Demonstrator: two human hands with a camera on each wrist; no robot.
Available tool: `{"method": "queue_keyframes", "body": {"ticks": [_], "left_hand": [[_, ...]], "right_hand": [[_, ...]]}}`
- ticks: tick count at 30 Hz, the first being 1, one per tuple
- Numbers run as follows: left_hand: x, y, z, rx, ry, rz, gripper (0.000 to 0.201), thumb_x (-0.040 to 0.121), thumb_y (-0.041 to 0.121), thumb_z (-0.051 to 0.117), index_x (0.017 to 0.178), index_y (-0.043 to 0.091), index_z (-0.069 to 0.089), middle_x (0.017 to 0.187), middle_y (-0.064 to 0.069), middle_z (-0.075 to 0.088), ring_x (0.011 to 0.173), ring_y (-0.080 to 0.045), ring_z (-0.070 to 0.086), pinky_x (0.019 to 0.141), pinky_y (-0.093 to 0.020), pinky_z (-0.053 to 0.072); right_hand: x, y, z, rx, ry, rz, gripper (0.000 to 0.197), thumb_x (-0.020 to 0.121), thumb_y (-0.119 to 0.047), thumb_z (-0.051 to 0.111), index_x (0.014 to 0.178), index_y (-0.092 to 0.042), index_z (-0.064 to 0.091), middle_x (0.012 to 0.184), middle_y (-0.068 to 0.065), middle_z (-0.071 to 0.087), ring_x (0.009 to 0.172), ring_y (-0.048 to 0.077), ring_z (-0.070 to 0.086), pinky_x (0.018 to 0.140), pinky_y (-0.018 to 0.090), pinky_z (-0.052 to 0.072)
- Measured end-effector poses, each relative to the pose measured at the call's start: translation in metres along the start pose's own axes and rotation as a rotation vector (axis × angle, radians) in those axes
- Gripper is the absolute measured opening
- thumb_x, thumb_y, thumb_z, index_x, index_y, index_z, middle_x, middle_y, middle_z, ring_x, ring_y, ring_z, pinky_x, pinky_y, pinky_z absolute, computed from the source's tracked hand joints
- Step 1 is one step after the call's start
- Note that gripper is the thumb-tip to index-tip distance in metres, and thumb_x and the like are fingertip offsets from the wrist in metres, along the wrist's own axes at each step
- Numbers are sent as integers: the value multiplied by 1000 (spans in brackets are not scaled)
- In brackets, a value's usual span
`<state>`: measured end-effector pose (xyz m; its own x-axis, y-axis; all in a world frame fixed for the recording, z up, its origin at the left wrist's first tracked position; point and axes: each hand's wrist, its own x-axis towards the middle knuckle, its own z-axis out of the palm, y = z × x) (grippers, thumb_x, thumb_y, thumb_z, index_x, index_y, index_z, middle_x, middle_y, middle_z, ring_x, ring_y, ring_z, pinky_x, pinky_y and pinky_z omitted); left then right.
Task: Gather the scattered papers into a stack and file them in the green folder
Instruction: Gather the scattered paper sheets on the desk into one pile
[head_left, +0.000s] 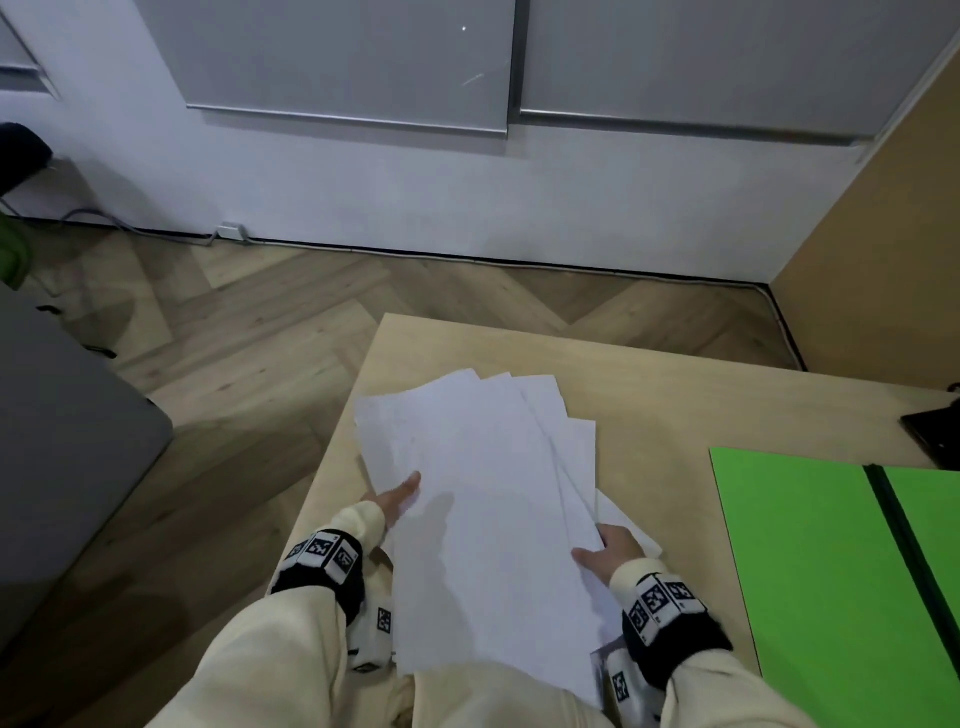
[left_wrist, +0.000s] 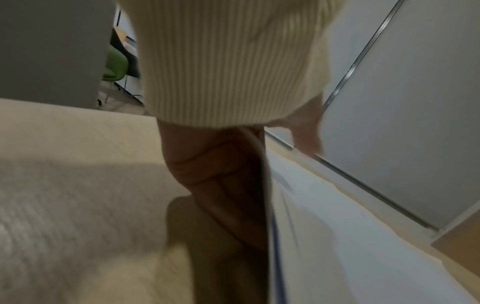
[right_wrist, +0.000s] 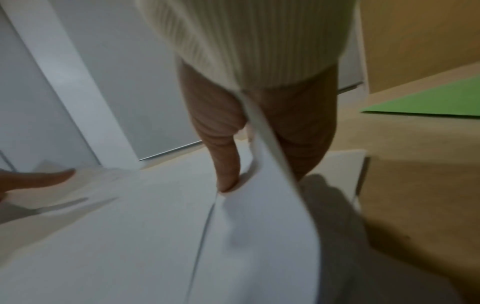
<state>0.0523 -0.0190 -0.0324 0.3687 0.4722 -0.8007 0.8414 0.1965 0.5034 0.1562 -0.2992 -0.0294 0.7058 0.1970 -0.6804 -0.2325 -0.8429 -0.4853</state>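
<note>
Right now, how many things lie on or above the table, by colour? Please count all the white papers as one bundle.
White: 1, the paper bundle, held by the left hand and the right hand.
Green: 1, the folder, lying open.
Black: 1, a dark object at the far right, cut by the frame.
Total: 3.

Left hand (head_left: 397, 500) and right hand (head_left: 612, 552), thumbs on top, pinch the papers (head_left: 483, 467).
</note>
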Motion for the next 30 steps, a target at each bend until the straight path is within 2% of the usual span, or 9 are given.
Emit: {"method": "queue_keyframes", "body": {"ticks": [6,9,12,15,17,21,23,28,30], "left_hand": [[-21,1,13,195,150,104,70,78,15,72,137,1,37,139,-17,49,128,-34,48,108,-37,39],[-14,-3,9,171,167,188,67,78,11,70,136,2,38,136,-20,52,123,-36,50,104,-40,42],[-6,-10,-3,110,93,204,83,63,21,81,134,2,42,132,-20,54,119,-37,54,103,-43,44],[-3,-16,-9,45,24,264,115,38,52,86,135,6,44,131,-16,58,116,-34,58,101,-48,47],[-17,-10,-7,164,-55,227,109,54,53,83,139,3,37,137,-13,51,123,-28,52,106,-35,40],[-11,-18,-15,-156,-319,199,108,26,48,93,115,-2,56,93,-11,72,79,-21,69,74,-30,58],[-5,-39,-18,-426,-435,169,79,50,28,91,113,-5,58,78,-15,74,64,-25,71,56,-26,58],[13,-56,-14,-126,-137,114,102,41,30,90,128,-2,49,116,-21,64,105,-35,62,89,-42,55],[0,-37,-6,57,-82,178,93,54,34,78,135,2,44,135,-20,54,123,-35,52,104,-44,43]], "right_hand": [[2,-14,1,-186,49,-14,48,85,-41,57,121,-8,51,110,8,62,105,25,58,94,31,45],[4,-8,-17,-61,303,-60,82,57,-50,80,122,-10,47,110,10,55,106,27,55,94,36,46],[6,-2,-36,172,206,-83,124,30,-62,84,133,-7,43,131,13,55,121,29,53,99,38,44],[-2,-5,-36,283,-3,-28,95,34,-54,87,112,-7,61,99,9,72,94,32,68,72,34,53],[4,4,-22,368,-33,17,95,30,-49,91,108,0,66,87,7,73,84,27,70,70,32,56],[17,25,2,356,-46,63,109,41,-50,90,131,-2,50,128,11,61,115,25,59,99,35,46],[11,22,0,331,-49,28,80,62,-34,85,128,-2,53,128,13,60,111,24,58,94,30,44],[-4,3,2,385,-83,-28,113,12,-71,80,107,-11,65,110,7,69,97,22,63,91,32,49],[-13,-13,2,353,-58,-38,109,30,-57,88,119,-2,58,118,4,62,110,25,60,94,30,45]]}}
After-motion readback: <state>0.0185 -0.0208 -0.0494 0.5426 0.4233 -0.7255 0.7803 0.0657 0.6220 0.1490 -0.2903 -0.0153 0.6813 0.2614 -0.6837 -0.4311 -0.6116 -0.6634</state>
